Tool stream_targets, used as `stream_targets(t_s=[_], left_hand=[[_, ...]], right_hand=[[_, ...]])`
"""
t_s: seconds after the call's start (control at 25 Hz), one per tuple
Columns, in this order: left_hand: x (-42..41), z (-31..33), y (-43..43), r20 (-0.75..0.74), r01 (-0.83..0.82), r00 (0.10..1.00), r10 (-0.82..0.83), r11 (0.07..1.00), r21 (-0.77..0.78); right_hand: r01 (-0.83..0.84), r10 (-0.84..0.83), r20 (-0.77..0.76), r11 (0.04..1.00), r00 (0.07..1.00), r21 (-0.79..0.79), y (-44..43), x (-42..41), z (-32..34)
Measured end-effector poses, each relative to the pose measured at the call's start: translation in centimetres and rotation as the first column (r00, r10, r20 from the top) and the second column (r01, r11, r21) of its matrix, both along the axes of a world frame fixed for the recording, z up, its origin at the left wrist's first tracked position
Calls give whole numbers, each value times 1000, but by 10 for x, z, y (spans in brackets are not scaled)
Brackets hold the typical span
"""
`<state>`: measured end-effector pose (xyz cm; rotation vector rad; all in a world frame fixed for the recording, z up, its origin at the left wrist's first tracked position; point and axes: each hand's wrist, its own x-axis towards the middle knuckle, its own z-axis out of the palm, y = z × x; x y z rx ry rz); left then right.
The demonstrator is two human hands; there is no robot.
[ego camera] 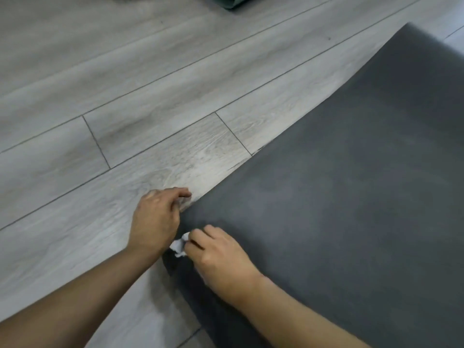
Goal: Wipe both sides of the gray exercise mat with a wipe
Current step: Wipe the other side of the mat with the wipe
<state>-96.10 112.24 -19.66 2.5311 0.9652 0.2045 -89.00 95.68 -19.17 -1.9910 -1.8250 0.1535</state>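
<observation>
The gray exercise mat [339, 184] lies spread on the floor and fills the right half of the view, its left edge running diagonally. My left hand [155, 219] rests at that edge near the mat's near-left corner, fingers curled against it; whether it grips the edge is unclear. My right hand [218, 257] sits on the mat just beside it, closed around a crumpled white wipe [179, 246] that sticks out toward my left hand. The mat's corner below the wipe looks slightly lifted and shadowed.
Light gray wood-plank floor [125, 109] covers the left and top. A rolled green mat [233, 1] lies at the top edge, partly cut off, with a dark object to its left.
</observation>
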Motion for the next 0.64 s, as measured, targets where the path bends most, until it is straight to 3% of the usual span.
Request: stream_targets(t_s=[0.08, 0.16, 0.24, 0.28, 0.32, 0.36, 0.4, 0.52, 0.64], left_hand=[[-13, 1, 0, -26, 41, 999, -40, 999, 6], [-21, 0, -2, -69, 121, 990, -120, 992, 23], [-27, 1, -11, -129, 164, 978, -164, 986, -13], [-27, 2, -16, -158, 168, 973, -171, 985, -33], [-26, 2, -18, -178, 155, 971, -161, 987, -47], [-23, 2, -18, -192, 139, 971, -146, 989, -49], [-22, 1, -17, -208, 126, 969, -134, 991, -50], [-20, 4, -19, -234, 76, 968, -88, 995, -60], [-19, 4, -18, -196, -12, 981, -4, 997, -80]], right_hand=[[-114, 118, 103, 993, 988, -35, -4, 29, -4], [224, -224, 149, 974, 963, 18, 1, 104, -9], [677, -674, 68, 735, 736, -42, -4, 182, -4], [781, -781, 36, 621, 624, -70, -6, 198, -6], [810, -811, 15, 582, 585, -71, -1, 193, -7], [782, -783, -3, 621, 622, -60, 8, 171, -6], [699, -700, -21, 715, 714, -26, 15, 135, -5], [276, -273, -78, 961, 959, 30, -4, -5, -8], [-52, 53, -30, 998, 998, 42, -36, -32, -2]])
